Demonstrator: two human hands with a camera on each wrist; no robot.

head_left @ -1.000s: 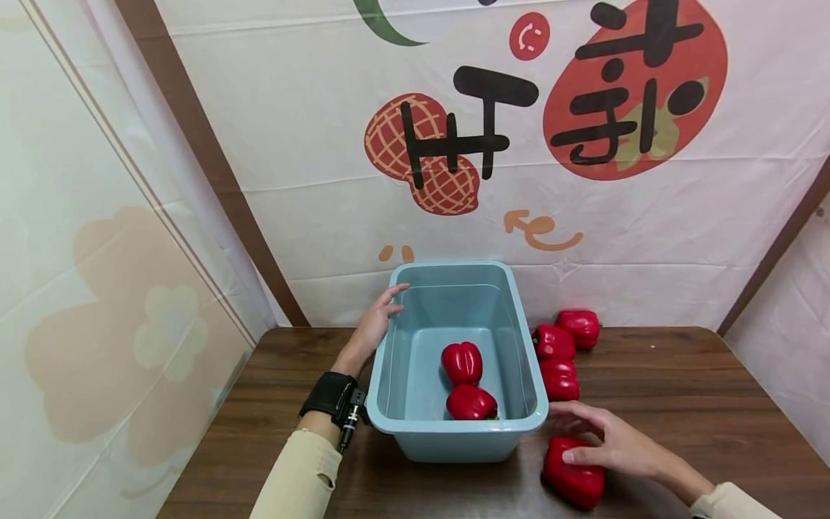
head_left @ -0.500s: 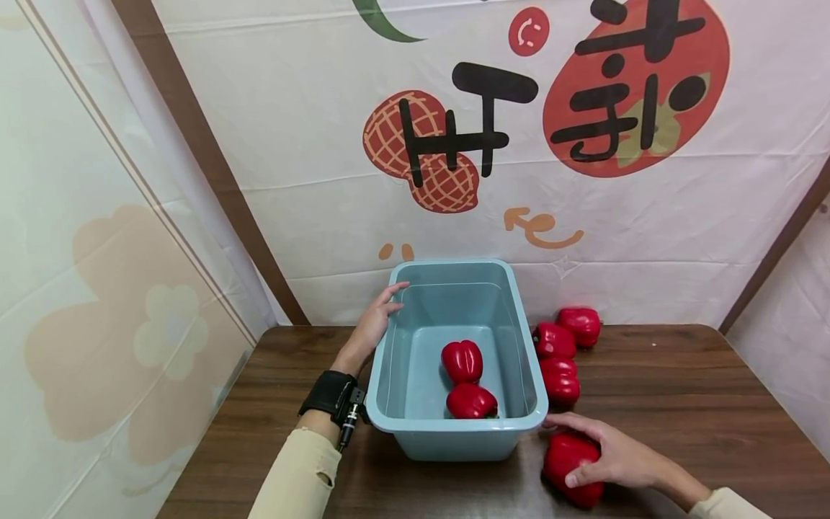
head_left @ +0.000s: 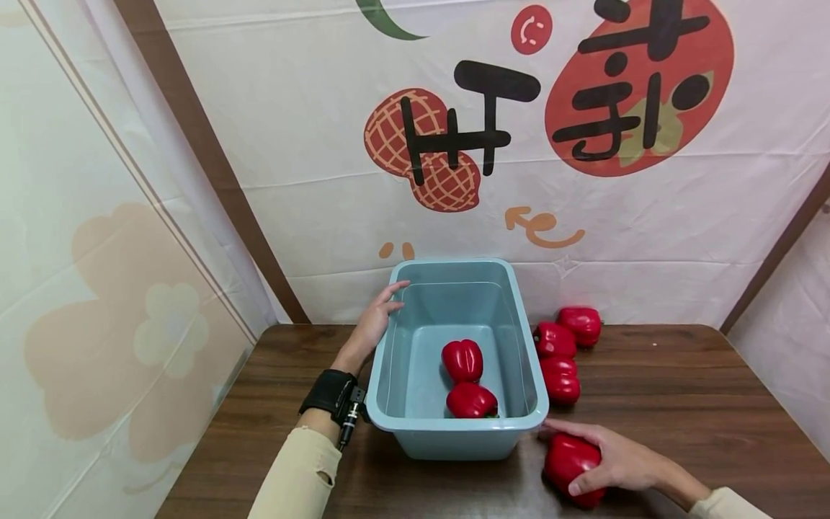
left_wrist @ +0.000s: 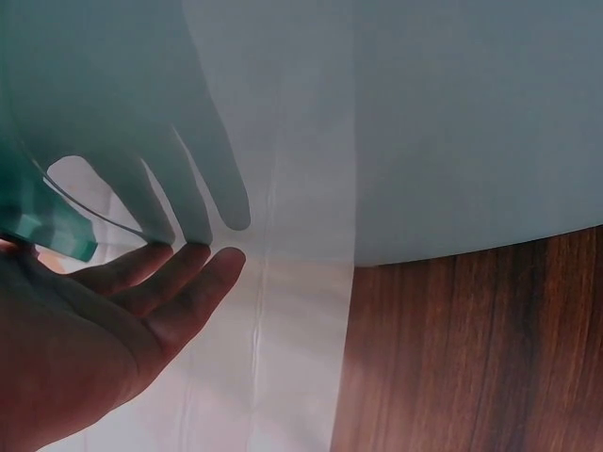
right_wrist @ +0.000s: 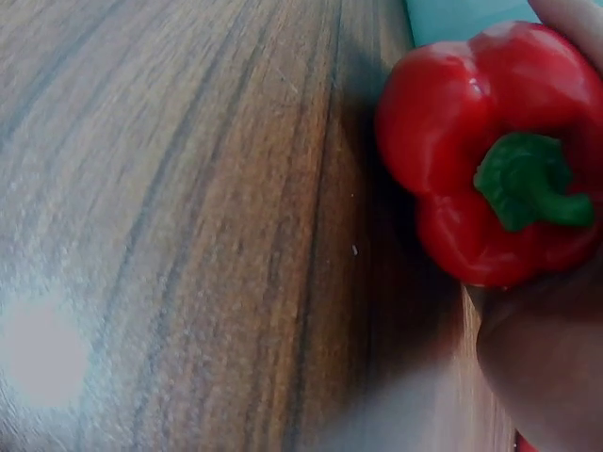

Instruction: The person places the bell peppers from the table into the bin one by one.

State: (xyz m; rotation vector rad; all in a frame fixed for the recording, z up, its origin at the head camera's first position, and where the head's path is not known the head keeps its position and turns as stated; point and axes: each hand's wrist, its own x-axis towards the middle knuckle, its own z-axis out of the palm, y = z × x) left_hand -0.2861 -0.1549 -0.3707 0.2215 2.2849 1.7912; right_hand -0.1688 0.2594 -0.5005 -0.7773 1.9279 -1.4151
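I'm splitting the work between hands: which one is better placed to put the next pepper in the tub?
The right hand. It already grips a pepper on the table just beside the tub. The left hand rests flat against the tub's far left rim, away from the loose peppers.

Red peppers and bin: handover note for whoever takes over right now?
Left hand: open, fingers resting on the left rim of the blue bin.
Right hand: gripping a red pepper on the wooden table, just right of the bin's near corner; whether it is lifted cannot be told.
Done: two peppers in the bin.
Left: the held one, plus three peppers on the table to the bin's right.
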